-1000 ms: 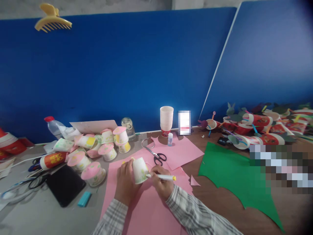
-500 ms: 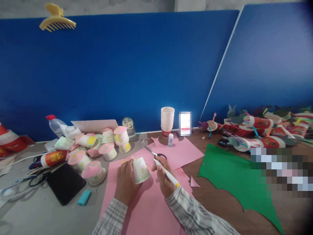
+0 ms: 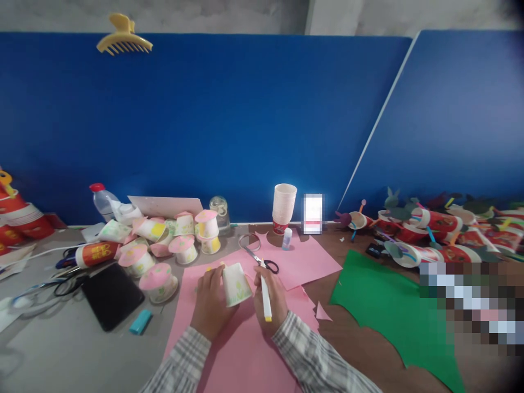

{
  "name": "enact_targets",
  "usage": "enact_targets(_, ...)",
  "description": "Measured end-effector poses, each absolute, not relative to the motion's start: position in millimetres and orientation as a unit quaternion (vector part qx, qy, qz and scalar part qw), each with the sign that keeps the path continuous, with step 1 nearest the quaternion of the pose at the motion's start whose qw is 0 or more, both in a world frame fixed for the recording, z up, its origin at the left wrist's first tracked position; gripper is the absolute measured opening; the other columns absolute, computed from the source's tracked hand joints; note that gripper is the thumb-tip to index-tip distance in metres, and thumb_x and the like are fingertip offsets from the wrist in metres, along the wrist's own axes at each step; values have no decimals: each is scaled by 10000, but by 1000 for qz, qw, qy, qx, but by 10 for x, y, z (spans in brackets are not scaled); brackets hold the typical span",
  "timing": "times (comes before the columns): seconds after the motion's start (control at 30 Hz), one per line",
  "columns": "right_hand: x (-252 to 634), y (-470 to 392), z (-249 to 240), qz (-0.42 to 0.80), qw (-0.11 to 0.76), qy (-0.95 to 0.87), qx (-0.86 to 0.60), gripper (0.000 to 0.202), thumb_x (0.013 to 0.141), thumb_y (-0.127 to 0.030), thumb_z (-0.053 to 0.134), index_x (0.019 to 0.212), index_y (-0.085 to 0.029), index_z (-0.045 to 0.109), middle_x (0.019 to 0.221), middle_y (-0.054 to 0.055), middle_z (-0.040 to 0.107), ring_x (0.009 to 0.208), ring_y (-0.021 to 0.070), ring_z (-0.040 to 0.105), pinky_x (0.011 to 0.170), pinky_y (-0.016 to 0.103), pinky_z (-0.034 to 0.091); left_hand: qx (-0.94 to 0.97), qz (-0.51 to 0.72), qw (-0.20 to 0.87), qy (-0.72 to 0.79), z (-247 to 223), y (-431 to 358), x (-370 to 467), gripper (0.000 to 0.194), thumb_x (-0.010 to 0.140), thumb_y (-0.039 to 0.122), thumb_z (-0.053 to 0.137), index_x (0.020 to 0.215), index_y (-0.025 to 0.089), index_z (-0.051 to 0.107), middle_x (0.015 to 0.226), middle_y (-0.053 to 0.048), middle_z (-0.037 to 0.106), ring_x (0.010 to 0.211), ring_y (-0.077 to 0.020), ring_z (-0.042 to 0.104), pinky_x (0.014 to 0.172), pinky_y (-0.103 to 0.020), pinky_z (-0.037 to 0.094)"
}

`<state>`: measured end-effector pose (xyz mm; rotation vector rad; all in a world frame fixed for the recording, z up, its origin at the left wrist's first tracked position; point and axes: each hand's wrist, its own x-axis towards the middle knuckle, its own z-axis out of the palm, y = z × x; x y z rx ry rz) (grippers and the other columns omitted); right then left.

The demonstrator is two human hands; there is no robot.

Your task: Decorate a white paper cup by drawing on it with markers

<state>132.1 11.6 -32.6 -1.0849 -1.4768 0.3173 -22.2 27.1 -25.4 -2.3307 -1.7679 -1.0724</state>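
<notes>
A white paper cup [image 3: 236,285], upside down and tilted, has green plants drawn on its side. My left hand [image 3: 210,303] grips it from the left, with part of the fingers hidden behind it. In my right hand [image 3: 271,303] is a white marker [image 3: 266,299] with a yellow end toward me; its tip points away, just right of the cup and apart from it. Both hands are over pink paper [image 3: 241,360]. Beyond the right hand lie scissors [image 3: 268,265] with black handles. Behind them stand a small glue bottle [image 3: 287,239] and a stack of paper cups [image 3: 284,204].
Several decorated cups with pink tops [image 3: 182,248] crowd the left, near a black tablet [image 3: 112,297] and a blue cap-like piece [image 3: 141,322]. Green paper [image 3: 393,311] lies to the right, before several red cup crafts [image 3: 442,224]. A blue partition [image 3: 213,120] closes the back.
The marker has swung in my right hand, so its yellow end has moved left and now points toward me. The cup has turned slightly in my left hand, showing more of the green drawing.
</notes>
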Motion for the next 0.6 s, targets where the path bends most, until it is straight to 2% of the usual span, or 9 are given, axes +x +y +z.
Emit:
enact_targets(0.13,1347,49,-257,139,543,-701,-441,616,544,-10,441,1114,-243,452,771,18,519,675,246,537,636,372,465,-748,-354,5,-561,-229,252,-221,731,531,549,596,1131,220,337,1024,-50,484,940,-270,455,800,-439,404)
enact_targets(0.3,1335,-4,-183,92,491,-746,-441,601,562,-36,484,1126,-243,463,850,63,550,739,296,531,669,428,450,-746,-362,-8,-559,-217,221,-204,740,519,568,610,1126,241,343,1040,-48,478,953,-283,452,804,-463,400)
enact_targets(0.47,1343,23,-276,101,479,-752,-441,529,629,2,450,1089,-253,511,753,34,550,596,234,563,541,317,472,-743,-366,-10,-561,-193,196,-182,730,511,511,626,1126,235,346,1052,-53,474,987,-288,435,837,-477,395)
enact_targets(0.6,1359,72,-357,151,520,-728,-421,514,627,-1,460,1053,-280,530,833,33,593,689,240,600,602,308,492,-723,-400,-27,-563,-188,181,-170,749,507,491,619,1145,227,328,1079,-60,459,1029,-291,413,864,-491,394)
